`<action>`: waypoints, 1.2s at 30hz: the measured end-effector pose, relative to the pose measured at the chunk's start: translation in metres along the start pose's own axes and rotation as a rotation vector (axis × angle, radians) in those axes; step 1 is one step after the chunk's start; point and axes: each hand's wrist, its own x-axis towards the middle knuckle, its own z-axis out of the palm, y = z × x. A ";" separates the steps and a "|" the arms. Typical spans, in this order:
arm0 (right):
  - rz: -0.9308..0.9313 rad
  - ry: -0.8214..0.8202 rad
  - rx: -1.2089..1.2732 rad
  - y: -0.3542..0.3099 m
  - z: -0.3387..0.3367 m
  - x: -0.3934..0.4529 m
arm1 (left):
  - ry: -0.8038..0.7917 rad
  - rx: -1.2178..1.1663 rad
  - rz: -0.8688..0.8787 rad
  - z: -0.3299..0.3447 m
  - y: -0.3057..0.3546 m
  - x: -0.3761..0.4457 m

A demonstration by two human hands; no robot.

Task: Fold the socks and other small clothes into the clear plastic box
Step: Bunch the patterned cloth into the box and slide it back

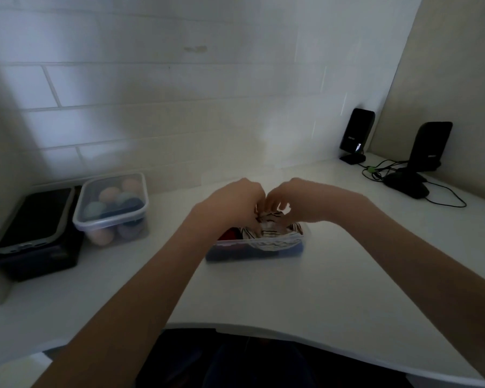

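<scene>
A clear plastic box stands at the middle of the white counter, with red and dark blue clothes inside. On top of them lies a white cloth with dark stripes. My left hand and my right hand meet over the box's far side, fingers curled down onto the striped cloth and gripping its upper edge. The hands hide the back of the box.
A second clear box with a lid, full of rolled pastel items, stands at the left beside a black case. Two black speakers, a mouse and cables sit at the back right. The counter's curved front edge is near me.
</scene>
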 end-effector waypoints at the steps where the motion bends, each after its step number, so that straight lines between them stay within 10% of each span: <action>1: 0.019 -0.032 -0.023 -0.002 0.004 0.003 | -0.012 0.026 -0.011 0.003 0.001 0.001; 13: 0.070 -0.305 -0.215 -0.007 0.028 0.030 | -0.113 0.189 -0.041 0.020 0.006 0.013; 25: 0.043 -0.075 0.095 0.009 0.014 -0.005 | -0.217 -0.133 0.008 0.003 -0.018 -0.014; 29: 0.037 0.112 0.035 0.015 0.009 -0.013 | 0.020 -0.256 0.055 -0.002 -0.025 -0.033; 36: 0.221 -0.090 -0.292 0.002 0.021 -0.007 | 0.095 -0.064 -0.030 0.025 -0.026 -0.027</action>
